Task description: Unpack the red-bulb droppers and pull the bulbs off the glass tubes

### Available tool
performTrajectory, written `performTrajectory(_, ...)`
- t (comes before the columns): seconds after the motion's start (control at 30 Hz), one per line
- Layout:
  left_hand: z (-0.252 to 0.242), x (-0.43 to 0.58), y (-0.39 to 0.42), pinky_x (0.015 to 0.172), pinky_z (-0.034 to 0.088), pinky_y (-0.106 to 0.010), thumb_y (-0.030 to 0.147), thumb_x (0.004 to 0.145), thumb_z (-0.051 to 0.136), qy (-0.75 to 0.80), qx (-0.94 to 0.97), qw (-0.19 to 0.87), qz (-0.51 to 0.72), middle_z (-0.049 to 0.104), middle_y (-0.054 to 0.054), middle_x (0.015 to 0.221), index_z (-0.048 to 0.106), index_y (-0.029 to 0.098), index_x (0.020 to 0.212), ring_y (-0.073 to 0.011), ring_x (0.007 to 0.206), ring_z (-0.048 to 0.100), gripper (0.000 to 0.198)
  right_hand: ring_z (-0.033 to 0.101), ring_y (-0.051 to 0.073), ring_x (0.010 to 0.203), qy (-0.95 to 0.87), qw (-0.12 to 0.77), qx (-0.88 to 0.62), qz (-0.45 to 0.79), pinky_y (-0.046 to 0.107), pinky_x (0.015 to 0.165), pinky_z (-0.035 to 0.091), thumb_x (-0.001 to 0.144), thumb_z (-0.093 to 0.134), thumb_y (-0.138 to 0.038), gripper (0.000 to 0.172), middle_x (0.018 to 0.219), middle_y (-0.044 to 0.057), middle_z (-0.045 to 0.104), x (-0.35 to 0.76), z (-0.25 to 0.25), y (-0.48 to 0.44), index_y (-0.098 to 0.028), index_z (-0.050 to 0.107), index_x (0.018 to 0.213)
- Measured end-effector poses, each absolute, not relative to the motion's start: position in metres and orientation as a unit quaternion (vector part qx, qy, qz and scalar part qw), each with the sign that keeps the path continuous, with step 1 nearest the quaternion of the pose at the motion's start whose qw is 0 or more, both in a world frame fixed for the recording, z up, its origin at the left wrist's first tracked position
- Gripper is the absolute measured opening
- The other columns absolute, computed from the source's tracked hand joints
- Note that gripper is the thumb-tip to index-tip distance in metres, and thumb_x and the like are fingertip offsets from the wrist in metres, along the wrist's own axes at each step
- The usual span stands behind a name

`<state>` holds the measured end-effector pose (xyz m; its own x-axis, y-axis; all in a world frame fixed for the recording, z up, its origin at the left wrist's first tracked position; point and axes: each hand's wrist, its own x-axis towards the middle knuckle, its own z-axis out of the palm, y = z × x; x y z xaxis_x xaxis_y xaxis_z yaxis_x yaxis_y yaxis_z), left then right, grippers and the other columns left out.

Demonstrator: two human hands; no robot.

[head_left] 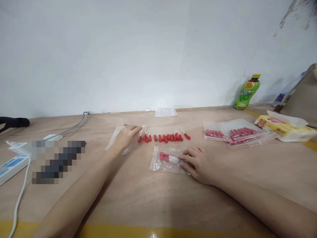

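Observation:
Several droppers [165,138] with red rubber bulbs and clear stems lie in a row on the table, bulbs towards me. My left hand [128,134] is at the row's left end, its fingers stretched towards the nearest stems; whether the fingertips touch one I cannot tell. Under that hand lies a clear plastic bag [114,138], partly hidden. Nearer to me, a clear zip bag [158,165] lies flat with a few red-bulbed droppers in it, zip end to the left. My right hand [195,162] grips its right end, fingers on top and thumb at the near edge.
Filled dropper bags [244,134] are stacked at right, beside a yellow tissue pack [279,127]. A green bottle [247,92] stands by the wall. Another clear bag [165,112] lies at the back. At left are a power strip [15,165], white cable [21,188] and blurred dark object [59,162].

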<state>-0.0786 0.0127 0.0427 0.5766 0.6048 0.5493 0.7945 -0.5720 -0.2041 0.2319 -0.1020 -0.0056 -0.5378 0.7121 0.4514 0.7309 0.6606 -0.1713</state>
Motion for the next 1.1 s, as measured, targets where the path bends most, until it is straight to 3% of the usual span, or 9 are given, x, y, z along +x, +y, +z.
performTrajectory(0.27, 0.033, -0.074, 0.008, 0.072, 0.046, -0.026, 0.015, 0.082, 0.042, -0.394, -0.882, 0.175, -0.191, 0.064, -0.007, 0.090, 0.061, 0.021, 0.097, -0.0170, 0.083, 0.059, 0.024, 0.052, 0.016, 0.084, -0.878, 0.252, -0.407, -0.022, 0.032, 0.077, 0.032, 0.086, 0.044, -0.030, 0.023, 0.093, 0.006, 0.058, 0.233, -0.007, -0.101, -0.024, 0.060, 0.102)
performTrajectory(0.4, 0.033, -0.071, 0.003, 0.073, 0.047, -0.029, 0.015, 0.080, 0.042, -0.402, -0.884, 0.149, -0.188, 0.063, -0.007, 0.091, 0.057, 0.020, 0.106, -0.0179, 0.082, 0.059, 0.030, 0.052, 0.016, 0.083, -0.877, 0.253, -0.409, -0.021, 0.032, 0.076, 0.032, 0.086, 0.045, -0.030, 0.023, 0.093, 0.005, 0.058, 0.233, -0.008, -0.101, -0.024, 0.060, 0.102)
performTrajectory(0.63, 0.038, -0.080, 0.004, 0.069, 0.051, -0.028, 0.026, 0.073, 0.055, -0.424, -0.869, -0.030, -0.253, 0.061, -0.007, 0.096, 0.047, 0.016, 0.120, -0.0155, 0.077, 0.061, 0.049, 0.052, 0.016, 0.086, -0.876, 0.248, -0.412, -0.016, 0.032, 0.077, 0.032, 0.085, 0.046, -0.029, 0.023, 0.094, 0.005, 0.058, 0.232, -0.006, -0.102, -0.024, 0.060, 0.103)
performTrajectory(0.7, 0.042, -0.077, -0.001, 0.070, 0.051, -0.028, 0.026, 0.071, 0.057, -0.418, -0.860, -0.039, -0.291, 0.061, -0.007, 0.093, 0.050, 0.014, 0.114, -0.0153, 0.077, 0.060, 0.045, 0.052, 0.016, 0.086, -0.876, 0.252, -0.410, -0.019, 0.032, 0.077, 0.032, 0.085, 0.046, -0.029, 0.023, 0.094, 0.005, 0.058, 0.232, -0.007, -0.102, -0.025, 0.060, 0.103)
performTrajectory(0.87, 0.032, -0.054, -0.029, 0.065, 0.046, -0.026, 0.025, 0.077, 0.052, -0.444, -0.812, -0.013, -0.378, 0.058, -0.003, 0.076, 0.060, 0.016, 0.078, -0.0134, 0.070, 0.054, 0.012, 0.051, 0.016, 0.085, -0.875, 0.252, -0.413, -0.013, 0.032, 0.076, 0.033, 0.086, 0.045, -0.031, 0.024, 0.094, 0.005, 0.058, 0.232, -0.008, -0.101, -0.025, 0.060, 0.103)
performTrajectory(1.1, 0.000, -0.037, -0.066, 0.053, 0.039, -0.022, 0.028, 0.077, 0.056, -0.438, -0.803, -0.168, -0.368, 0.053, -0.003, 0.076, 0.064, 0.018, 0.075, -0.0117, 0.066, 0.050, 0.013, 0.050, 0.017, 0.085, -0.877, 0.246, -0.412, -0.007, 0.034, 0.078, 0.032, 0.085, 0.047, -0.036, 0.027, 0.095, 0.005, 0.057, 0.233, -0.005, -0.102, -0.025, 0.059, 0.106)
